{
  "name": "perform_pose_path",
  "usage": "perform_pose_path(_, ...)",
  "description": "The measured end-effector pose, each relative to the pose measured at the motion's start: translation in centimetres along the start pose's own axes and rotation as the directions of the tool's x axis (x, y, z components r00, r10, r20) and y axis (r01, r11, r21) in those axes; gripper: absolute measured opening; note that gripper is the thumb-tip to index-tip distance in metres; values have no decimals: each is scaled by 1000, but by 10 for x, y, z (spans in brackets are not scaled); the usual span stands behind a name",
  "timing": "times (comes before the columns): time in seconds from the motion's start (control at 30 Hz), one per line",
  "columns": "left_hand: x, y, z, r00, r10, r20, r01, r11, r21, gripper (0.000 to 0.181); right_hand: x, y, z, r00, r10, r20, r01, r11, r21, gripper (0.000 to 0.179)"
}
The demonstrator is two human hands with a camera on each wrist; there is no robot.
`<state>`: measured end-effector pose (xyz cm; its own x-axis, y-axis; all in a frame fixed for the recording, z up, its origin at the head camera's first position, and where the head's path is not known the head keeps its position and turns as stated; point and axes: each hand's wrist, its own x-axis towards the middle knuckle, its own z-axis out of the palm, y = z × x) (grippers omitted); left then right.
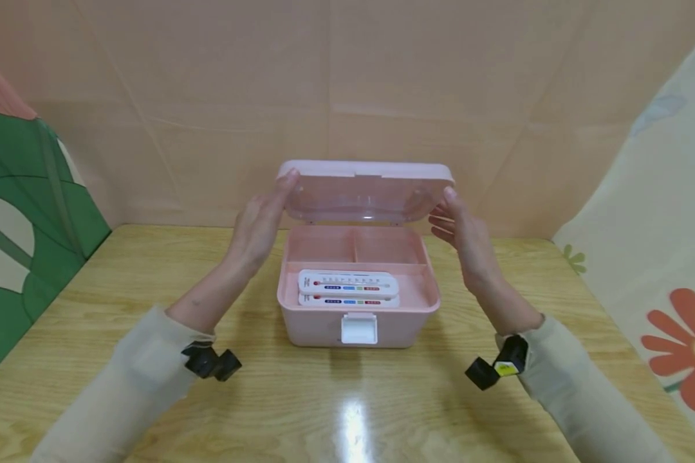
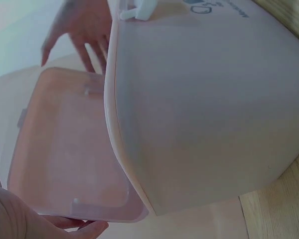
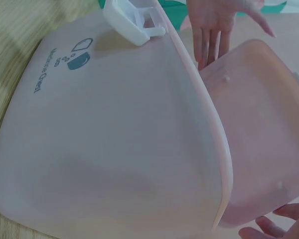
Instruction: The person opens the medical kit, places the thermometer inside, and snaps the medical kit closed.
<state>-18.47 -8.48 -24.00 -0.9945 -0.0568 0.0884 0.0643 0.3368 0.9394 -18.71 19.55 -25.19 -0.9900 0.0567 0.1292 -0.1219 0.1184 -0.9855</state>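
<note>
A pink plastic medicine chest (image 1: 313,328) stands on the table with its translucent lid (image 1: 367,193) raised at the back. My left hand (image 1: 257,228) touches the lid's left side, fingers fairly straight and thumb at its front edge. At the lid's right side is my right hand (image 1: 469,241), its thumb at the corner and its fingers spread alongside. Two white thermometers (image 1: 347,284) with red bulbs and coloured bands lie overlapping in the front compartment of the tray. In front, the white latch (image 1: 359,329) hangs undone. The right wrist view shows "Medicine Chest" lettering (image 3: 44,70).
Behind the tray's front section are two rear compartments (image 1: 321,244) split by a divider. The wood-grain table (image 1: 255,405) extends around the chest. A beige cloth backdrop (image 1: 382,77) rises behind it, with leaf and flower prints at the sides.
</note>
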Motion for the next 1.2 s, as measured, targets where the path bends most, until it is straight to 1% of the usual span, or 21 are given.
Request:
perform_pose_path(0.1,-2,1,-1,1000,-5,11,5,1000,12,82,-3,-2,1,1000,7,-24,-8,1000,-18,69)
perform_pose_path(0.2,-4,1,-1,1000,2,7,-3,999,42,79,-6,-4,1,1000,-3,-30,0,995,-97,69)
perform_pose_path(0.27,-4,1,-2,1000,17,7,-18,997,80,78,-8,-5,0,1000,-10,-21,6,989,-148,70)
perform_pose_path(0.33,-5,1,-2,999,45,23,-47,992,117,78,-10,-5,-3,1000,-21,-4,20,979,-205,71)
perform_pose_path(0.43,-7,1,-4,996,79,45,-86,984,159,72,-12,-5,-6,999,-26,29,32,970,-241,71)
perform_pose_path(0.5,-8,0,-4,994,93,56,-101,979,176,67,-14,-4,-7,999,-29,45,40,964,-263,70)
perform_pose_path(0.6,-11,-1,-5,994,90,56,-99,977,187,60,-17,-4,-10,998,-24,60,41,952,-303,70)
perform_pose_path(0.67,-12,-2,-7,995,78,66,-89,979,182,59,-19,-4,-12,998,-15,64,35,944,-328,69)
perform_pose_path(0.7,-13,-3,-8,995,64,78,-77,981,177,62,-20,-4,-13,998,-17,67,39,939,-342,68)
perform_pose_path(0.83,-15,-3,-13,993,-19,116,-3,983,186,83,-23,-1,-19,995,-50,89,79,928,-364,56)
perform_pose_path(0.9,-16,-3,-16,990,-45,137,17,980,199,90,-24,2,-22,992,-74,105,107,926,-362,49)
perform_pose_path(0.93,-16,-3,-17,989,-44,143,14,979,205,90,-24,3,-23,991,-76,110,111,926,-360,47)
perform_pose_path(1.03,-17,-3,-20,986,-12,169,-23,979,201,86,-26,6,-27,988,-77,133,121,925,-360,46)
perform_pose_path(1.1,-18,-4,-21,981,18,191,-54,981,184,82,-28,8,-30,988,-68,140,117,918,-380,48)
perform_pose_path(1.2,-20,-5,-23,974,53,221,-89,984,154,78,-29,10,-34,984,-80,160,140,903,-405,48)
